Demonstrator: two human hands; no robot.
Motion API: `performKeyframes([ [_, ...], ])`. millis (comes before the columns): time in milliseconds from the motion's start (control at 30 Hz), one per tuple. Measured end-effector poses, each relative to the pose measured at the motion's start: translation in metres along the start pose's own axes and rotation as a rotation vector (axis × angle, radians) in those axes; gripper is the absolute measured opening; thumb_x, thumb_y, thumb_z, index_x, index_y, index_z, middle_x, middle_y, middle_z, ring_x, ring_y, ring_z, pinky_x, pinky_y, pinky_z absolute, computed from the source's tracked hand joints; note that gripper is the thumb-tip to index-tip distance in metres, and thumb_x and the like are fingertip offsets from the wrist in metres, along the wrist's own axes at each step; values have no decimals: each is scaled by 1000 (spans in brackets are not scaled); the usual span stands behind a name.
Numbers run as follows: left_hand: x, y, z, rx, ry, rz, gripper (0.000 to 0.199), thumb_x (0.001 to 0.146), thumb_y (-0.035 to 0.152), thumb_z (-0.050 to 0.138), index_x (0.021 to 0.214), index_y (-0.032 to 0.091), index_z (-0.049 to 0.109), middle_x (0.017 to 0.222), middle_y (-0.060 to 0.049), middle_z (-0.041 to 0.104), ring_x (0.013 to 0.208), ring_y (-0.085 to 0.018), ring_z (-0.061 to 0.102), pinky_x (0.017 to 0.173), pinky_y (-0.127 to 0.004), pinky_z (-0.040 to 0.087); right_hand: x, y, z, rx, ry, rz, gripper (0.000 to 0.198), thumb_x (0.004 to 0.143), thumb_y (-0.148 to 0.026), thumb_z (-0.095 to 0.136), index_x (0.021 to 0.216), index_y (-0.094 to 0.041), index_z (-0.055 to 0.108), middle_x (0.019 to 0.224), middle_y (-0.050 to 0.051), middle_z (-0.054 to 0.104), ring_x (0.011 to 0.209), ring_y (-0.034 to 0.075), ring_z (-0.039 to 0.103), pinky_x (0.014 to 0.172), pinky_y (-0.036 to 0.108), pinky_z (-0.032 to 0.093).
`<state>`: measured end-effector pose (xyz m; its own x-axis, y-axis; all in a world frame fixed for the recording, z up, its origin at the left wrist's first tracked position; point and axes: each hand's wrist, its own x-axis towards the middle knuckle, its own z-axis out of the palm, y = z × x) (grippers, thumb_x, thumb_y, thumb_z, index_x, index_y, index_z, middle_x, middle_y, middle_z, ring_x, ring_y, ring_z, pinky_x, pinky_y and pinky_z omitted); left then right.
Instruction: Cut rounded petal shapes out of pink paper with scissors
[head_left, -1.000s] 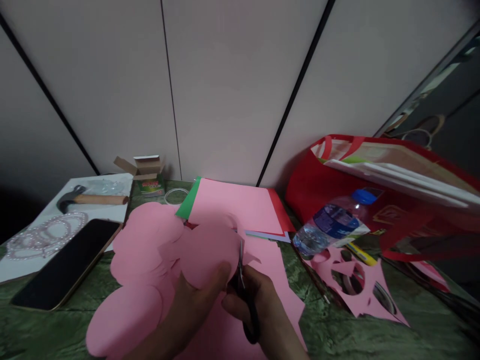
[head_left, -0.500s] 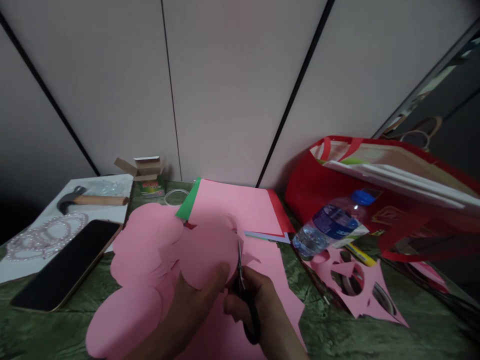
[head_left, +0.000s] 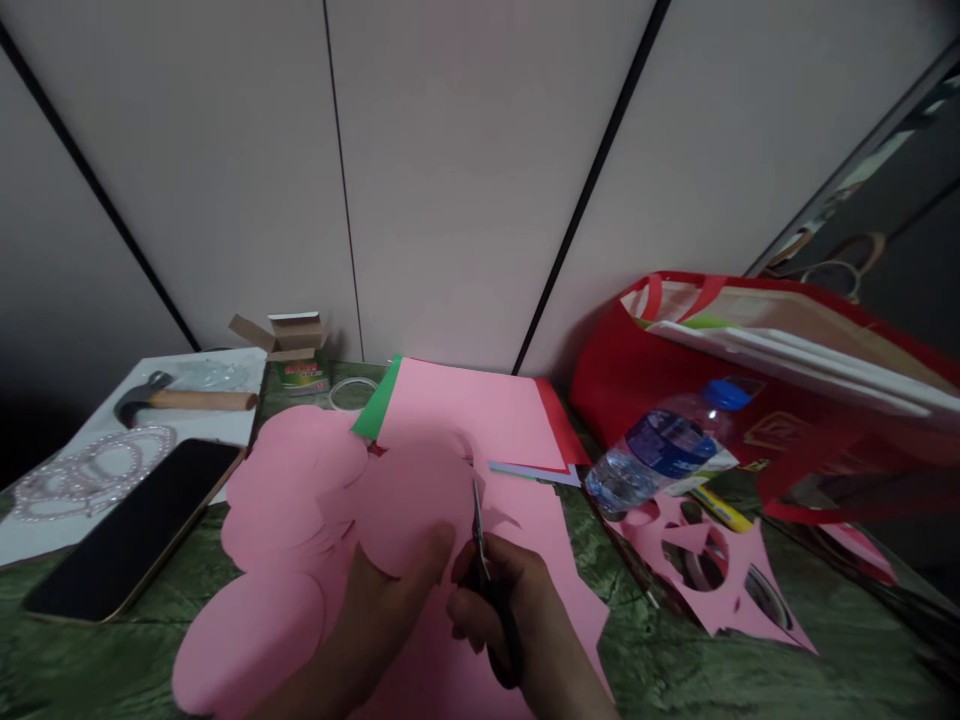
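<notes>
My left hand (head_left: 382, 610) pinches a round pink paper piece (head_left: 412, 500) from below, thumb on its lower edge. My right hand (head_left: 525, 625) grips black-handled scissors (head_left: 487, 585), whose blades point up along the right edge of that pink piece. Under both hands lies a pink sheet (head_left: 540, 530) on the green cloth. Several cut pink circles (head_left: 292, 500) overlap to the left of my hands.
A black phone (head_left: 131, 530) lies at the left, near a hammer (head_left: 184, 400), a bead string (head_left: 82, 465) and a small open box (head_left: 292, 350). Stacked coloured sheets (head_left: 480, 410) lie behind. A water bottle (head_left: 667, 445), pink offcuts (head_left: 712, 560) and a red bag (head_left: 757, 370) fill the right.
The scissor blades have crept slightly up along the pink piece's edge. Both hands stay in nearly the same place.
</notes>
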<state>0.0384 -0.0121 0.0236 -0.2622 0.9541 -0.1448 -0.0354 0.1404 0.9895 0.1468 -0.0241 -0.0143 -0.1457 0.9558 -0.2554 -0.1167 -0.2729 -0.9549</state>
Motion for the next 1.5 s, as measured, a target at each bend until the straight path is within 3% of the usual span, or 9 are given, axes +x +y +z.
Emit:
performKeyframes([
  [200, 2, -1, -1, -2, -8, 28, 18, 61, 34, 59, 52, 19, 54, 45, 3, 53, 46, -16, 53, 42, -25, 42, -3, -7, 5, 9, 18, 32, 27, 55, -31, 73, 61, -18, 50, 43, -7, 48, 39, 8, 40, 37, 19, 30],
  [400, -2, 3, 0, 47, -22, -59, 21, 62, 36, 60, 50, 20, 55, 40, 3, 55, 41, -16, 54, 41, -26, 43, -3, -4, 7, 44, -11, 8, 29, 55, -33, 73, 64, -18, 50, 46, -6, 47, 41, 9, 42, 40, 20, 30],
  [600, 0, -2, -1, 59, -71, 35, 17, 61, 36, 59, 54, 20, 61, 63, -3, 69, 63, -20, 63, 56, -26, 49, -2, -10, -1, 71, -69, -101, 30, 57, -33, 76, 66, -17, 53, 55, -6, 44, 51, 9, 35, 46, 21, 27],
  [800, 0, -1, -2, 41, -163, 26, 18, 63, 34, 57, 51, 21, 58, 48, 0, 61, 52, -18, 59, 52, -27, 48, -3, -12, -1, 118, -96, -118, 31, 57, -32, 78, 71, -16, 56, 57, -6, 44, 52, 9, 33, 46, 21, 25],
  [967, 0, 1, -1, 43, -138, 42, 16, 64, 33, 55, 63, 20, 65, 61, -1, 69, 63, -20, 64, 58, -28, 50, -1, -11, -1, 116, -72, -101, 35, 53, -32, 80, 68, -16, 53, 55, -7, 40, 51, 8, 30, 45, 20, 23],
  [1100, 0, -1, -1, 44, -154, 35, 16, 65, 33, 56, 59, 20, 64, 58, -1, 68, 60, -20, 63, 56, -28, 50, -1, -12, -2, 99, -75, -107, 34, 53, -33, 80, 67, -16, 54, 55, -7, 39, 51, 8, 29, 44, 20, 22],
  [1367, 2, -3, -2, 16, -111, 49, 17, 63, 31, 59, 72, 19, 67, 73, -4, 72, 71, -22, 65, 61, -29, 51, -3, -11, -1, 82, -55, -107, 31, 54, -31, 79, 65, -16, 53, 50, -8, 39, 47, 7, 30, 43, 19, 23],
  [1500, 2, -1, -2, 25, -116, 43, 13, 62, 31, 59, 63, 19, 64, 59, -2, 68, 59, -20, 63, 53, -27, 49, -2, -10, -1, 56, -41, -94, 26, 56, -26, 76, 65, -15, 54, 51, -7, 44, 47, 7, 34, 44, 19, 26],
])
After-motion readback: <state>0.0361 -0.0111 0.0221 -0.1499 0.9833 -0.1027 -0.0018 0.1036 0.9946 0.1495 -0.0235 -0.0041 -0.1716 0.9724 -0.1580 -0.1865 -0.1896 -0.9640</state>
